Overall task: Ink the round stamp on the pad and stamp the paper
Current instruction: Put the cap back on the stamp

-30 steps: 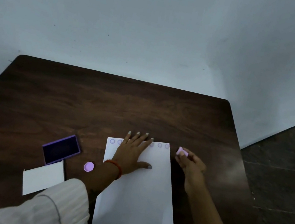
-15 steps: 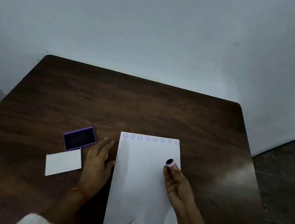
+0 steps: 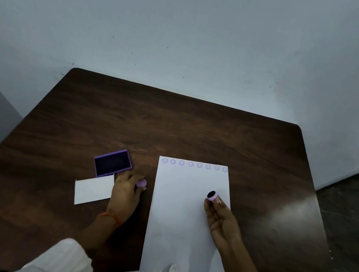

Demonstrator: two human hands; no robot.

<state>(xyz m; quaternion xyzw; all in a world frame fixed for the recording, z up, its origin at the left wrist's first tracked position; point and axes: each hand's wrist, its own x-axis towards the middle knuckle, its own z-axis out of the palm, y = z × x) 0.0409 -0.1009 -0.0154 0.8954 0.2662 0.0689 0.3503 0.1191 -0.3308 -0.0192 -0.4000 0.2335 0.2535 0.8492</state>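
Round stamp [image 3: 212, 195] is pinched at the fingertips of the right hand [image 3: 222, 220], held over the right half of the paper [image 3: 180, 220], roughly a third of the way down the sheet; can't tell if it touches the paper. Short lilac barrel, long axis tilted so the dark inked face points up and away from the person, toward the far edge of the bench [image 3: 198, 129]. Left hand [image 3: 125, 194] sits on the bench just left of the paper, fingers curled around a small lilac cap [image 3: 142, 183]. Ink pad [image 3: 113, 163] lies open, purple frame with dark pad facing up, just beyond the left hand, rotated so its long axis runs from near-left to far-right. White lid or card [image 3: 93, 189] lies right beside the pad's near edge, touching the left hand. Row of eight faint purple ring prints [image 3: 195, 164] along the paper's top edge. Orange band [image 3: 110, 217] on the left wrist
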